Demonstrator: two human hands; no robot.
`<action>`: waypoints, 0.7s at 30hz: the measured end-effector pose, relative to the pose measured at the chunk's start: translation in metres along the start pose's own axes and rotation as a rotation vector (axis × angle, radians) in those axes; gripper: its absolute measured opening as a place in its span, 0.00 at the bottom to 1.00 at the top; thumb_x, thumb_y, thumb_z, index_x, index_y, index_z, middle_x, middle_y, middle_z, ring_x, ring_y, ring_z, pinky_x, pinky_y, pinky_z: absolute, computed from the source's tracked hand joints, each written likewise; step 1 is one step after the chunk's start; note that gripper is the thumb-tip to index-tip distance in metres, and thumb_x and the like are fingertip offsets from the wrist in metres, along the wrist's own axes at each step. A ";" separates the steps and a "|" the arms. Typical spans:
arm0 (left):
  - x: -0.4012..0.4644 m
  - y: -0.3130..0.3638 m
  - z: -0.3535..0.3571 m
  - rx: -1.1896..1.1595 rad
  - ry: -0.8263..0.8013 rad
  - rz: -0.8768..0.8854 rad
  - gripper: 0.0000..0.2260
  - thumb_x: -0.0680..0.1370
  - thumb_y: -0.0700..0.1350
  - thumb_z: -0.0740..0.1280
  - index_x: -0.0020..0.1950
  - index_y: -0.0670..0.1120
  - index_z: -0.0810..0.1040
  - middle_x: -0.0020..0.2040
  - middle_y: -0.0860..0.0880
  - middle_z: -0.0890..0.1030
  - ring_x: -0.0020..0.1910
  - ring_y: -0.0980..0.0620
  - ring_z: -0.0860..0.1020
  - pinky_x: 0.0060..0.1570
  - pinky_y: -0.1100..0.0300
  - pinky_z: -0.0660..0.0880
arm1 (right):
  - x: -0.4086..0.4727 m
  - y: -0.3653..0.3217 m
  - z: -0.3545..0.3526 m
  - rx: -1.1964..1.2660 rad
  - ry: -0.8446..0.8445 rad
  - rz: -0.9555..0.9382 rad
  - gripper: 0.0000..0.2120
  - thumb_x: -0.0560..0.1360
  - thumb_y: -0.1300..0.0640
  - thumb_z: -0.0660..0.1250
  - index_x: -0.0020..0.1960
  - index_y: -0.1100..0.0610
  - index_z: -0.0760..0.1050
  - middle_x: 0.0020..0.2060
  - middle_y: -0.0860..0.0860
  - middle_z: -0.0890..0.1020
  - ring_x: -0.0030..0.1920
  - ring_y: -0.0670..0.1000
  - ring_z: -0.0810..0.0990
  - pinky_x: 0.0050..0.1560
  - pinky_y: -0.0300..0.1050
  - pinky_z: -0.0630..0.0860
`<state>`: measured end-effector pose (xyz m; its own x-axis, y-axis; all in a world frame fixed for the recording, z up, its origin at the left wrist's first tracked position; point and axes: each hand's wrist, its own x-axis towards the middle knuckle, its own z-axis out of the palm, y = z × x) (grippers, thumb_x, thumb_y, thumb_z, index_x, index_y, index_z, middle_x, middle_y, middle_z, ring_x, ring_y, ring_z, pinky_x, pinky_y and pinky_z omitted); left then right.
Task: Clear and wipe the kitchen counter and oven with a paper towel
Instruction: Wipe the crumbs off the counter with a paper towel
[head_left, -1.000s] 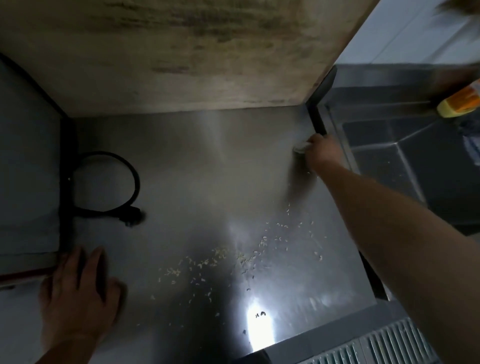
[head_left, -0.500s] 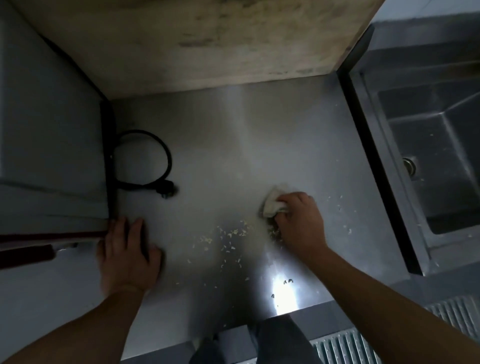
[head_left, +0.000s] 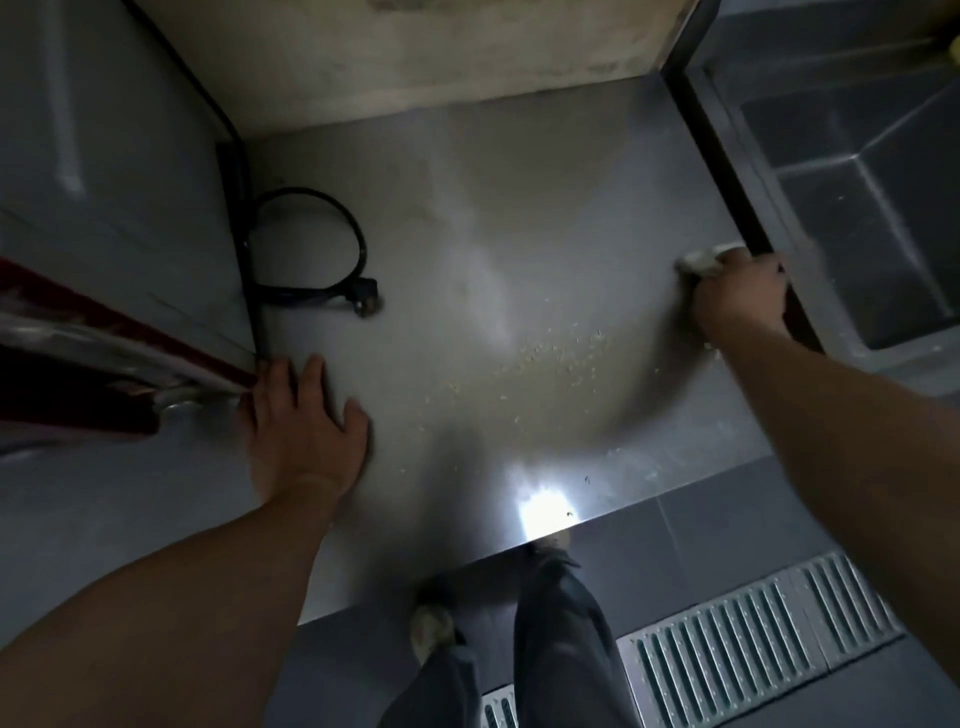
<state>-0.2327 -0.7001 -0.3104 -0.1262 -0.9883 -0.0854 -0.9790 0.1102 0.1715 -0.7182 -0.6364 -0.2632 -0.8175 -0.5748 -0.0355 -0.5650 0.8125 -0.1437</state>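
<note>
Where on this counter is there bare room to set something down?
Bare steel lies behind the crumbs, between the black cord and the right hand. The middle is littered; the left hand rests on the left.

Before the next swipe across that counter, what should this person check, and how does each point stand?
1. Paper towel held firmly: ok, the right hand grips the wad.
2. Towel touching the counter: cannot tell, it is blurred at the right edge by the sink.
3. Crumbs gathered: not ok, they lie scattered mid-counter.
4. Black cord out of the wiping path: ok, it lies coiled at the left, apart from the crumbs.
5. Left hand steady: ok, it rests flat on the counter beside the oven.
</note>
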 end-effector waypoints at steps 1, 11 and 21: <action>0.000 0.000 0.000 0.006 0.007 0.006 0.30 0.75 0.61 0.55 0.74 0.50 0.65 0.76 0.40 0.65 0.75 0.40 0.61 0.72 0.51 0.46 | -0.022 -0.008 0.006 -0.003 0.013 -0.031 0.19 0.74 0.58 0.62 0.65 0.58 0.73 0.61 0.65 0.73 0.60 0.68 0.71 0.64 0.55 0.66; -0.003 0.002 -0.009 -0.008 -0.042 -0.008 0.32 0.75 0.63 0.51 0.77 0.51 0.62 0.79 0.43 0.59 0.78 0.44 0.54 0.75 0.43 0.50 | -0.181 -0.073 0.007 0.302 -0.139 -0.461 0.14 0.71 0.59 0.69 0.56 0.55 0.80 0.51 0.56 0.80 0.51 0.59 0.78 0.53 0.46 0.73; -0.003 0.003 -0.009 0.007 0.015 -0.008 0.32 0.75 0.62 0.53 0.75 0.48 0.65 0.77 0.40 0.63 0.76 0.41 0.58 0.73 0.43 0.53 | 0.006 -0.013 -0.058 0.166 0.136 -0.115 0.15 0.74 0.54 0.64 0.58 0.56 0.79 0.52 0.61 0.80 0.53 0.64 0.78 0.54 0.50 0.73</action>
<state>-0.2340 -0.6973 -0.3011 -0.1158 -0.9907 -0.0718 -0.9811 0.1029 0.1637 -0.7226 -0.6450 -0.2043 -0.7627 -0.6350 0.1224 -0.6383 0.7088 -0.3001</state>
